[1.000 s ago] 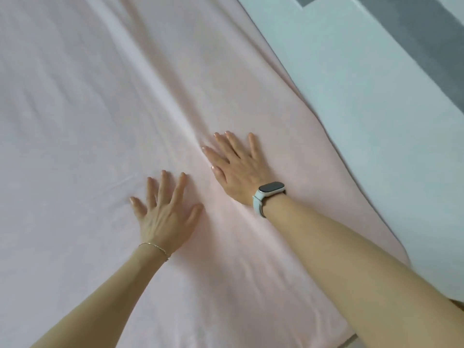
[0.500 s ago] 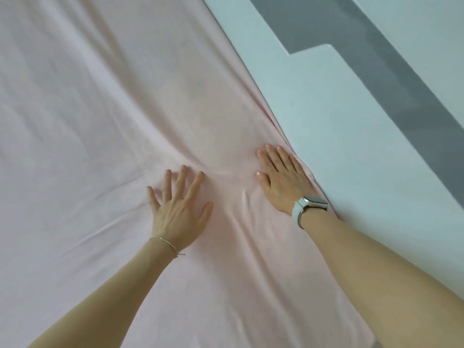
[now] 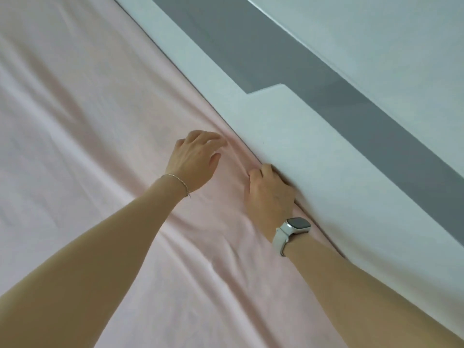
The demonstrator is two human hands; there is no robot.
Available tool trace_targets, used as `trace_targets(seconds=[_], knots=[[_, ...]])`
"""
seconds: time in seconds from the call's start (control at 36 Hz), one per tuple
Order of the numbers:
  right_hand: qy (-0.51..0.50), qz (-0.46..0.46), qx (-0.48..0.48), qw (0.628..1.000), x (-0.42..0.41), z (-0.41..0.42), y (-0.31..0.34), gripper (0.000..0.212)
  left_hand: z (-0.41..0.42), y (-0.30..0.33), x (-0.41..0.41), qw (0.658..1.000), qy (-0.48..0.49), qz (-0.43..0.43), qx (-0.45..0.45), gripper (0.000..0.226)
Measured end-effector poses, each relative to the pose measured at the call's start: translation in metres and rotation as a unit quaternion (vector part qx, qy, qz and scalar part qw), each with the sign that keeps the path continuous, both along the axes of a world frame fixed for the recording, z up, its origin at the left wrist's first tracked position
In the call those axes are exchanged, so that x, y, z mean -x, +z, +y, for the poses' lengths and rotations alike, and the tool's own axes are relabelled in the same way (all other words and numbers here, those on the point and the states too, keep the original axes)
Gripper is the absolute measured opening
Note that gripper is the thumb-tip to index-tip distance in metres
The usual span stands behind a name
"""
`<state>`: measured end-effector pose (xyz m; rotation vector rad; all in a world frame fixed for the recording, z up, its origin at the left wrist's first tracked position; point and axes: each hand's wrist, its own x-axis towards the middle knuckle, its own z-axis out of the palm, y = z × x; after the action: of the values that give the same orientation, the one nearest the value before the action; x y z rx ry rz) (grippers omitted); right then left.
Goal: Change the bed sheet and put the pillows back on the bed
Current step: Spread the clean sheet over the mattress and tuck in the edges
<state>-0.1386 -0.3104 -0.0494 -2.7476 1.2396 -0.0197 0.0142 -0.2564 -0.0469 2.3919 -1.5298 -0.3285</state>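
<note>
A pale pink bed sheet (image 3: 82,136) covers the mattress and fills the left and lower part of the view, with creases running toward my hands. My left hand (image 3: 194,160) hovers at the sheet's edge with its fingers curled down onto the fabric. My right hand (image 3: 270,190), with a white watch on its wrist, presses the sheet's edge into the gap beside the white headboard (image 3: 301,151), fingers curled and tucked out of sight. No pillows are in view.
The white headboard runs diagonally from top centre to lower right, directly against the mattress edge. Behind it lies a grey band (image 3: 288,66) and a white wall (image 3: 376,33).
Both hands slid from flat on the sheet toward the headboard. Their fingers have curled, and the right hand now digs into the gap at the sheet's edge.
</note>
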Motion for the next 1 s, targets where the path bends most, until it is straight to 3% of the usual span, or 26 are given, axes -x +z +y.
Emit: trace_targets(seconds=[0.06,0.14,0.25,0.39,0.5,0.67,0.75,0.86,1.0], knots=[[0.013,0.010,0.051,0.999,0.005,0.003,-0.003,0.018,-0.011,0.002,-0.004,0.998,-0.050,-0.030,0.032,0.029],[0.027,0.010,0.049,0.998,0.017,0.012,-0.008,0.017,-0.022,0.002,-0.003,0.993,-0.111,-0.037,0.027,0.031],[-0.036,-0.029,0.019,0.999,0.030,0.020,-0.010,0.031,-0.028,0.001,0.001,0.986,-0.165,-0.026,-0.005,0.040],[-0.104,-0.051,-0.049,0.992,0.036,0.029,-0.009,0.046,-0.027,-0.005,0.003,0.985,-0.162,-0.047,-0.032,0.038],[-0.133,-0.057,-0.078,0.986,0.030,0.021,-0.012,0.035,-0.028,-0.007,0.009,0.985,-0.151,-0.054,-0.070,0.041],[-0.132,-0.022,-0.105,0.985,0.015,0.010,-0.011,0.033,-0.029,-0.008,0.011,0.985,-0.150,-0.060,-0.062,0.064],[-0.133,-0.030,-0.157,0.978,0.014,-0.001,-0.009,0.026,-0.035,-0.006,0.014,0.990,-0.112,-0.062,-0.065,0.051],[-0.198,-0.084,-0.326,0.921,0.025,-0.013,-0.001,0.032,-0.038,0.000,0.012,0.996,-0.073,-0.012,-0.041,0.024],[-0.165,-0.106,-0.341,0.919,0.025,-0.005,0.006,0.028,-0.037,0.010,0.003,0.993,-0.093,0.004,-0.068,0.037]])
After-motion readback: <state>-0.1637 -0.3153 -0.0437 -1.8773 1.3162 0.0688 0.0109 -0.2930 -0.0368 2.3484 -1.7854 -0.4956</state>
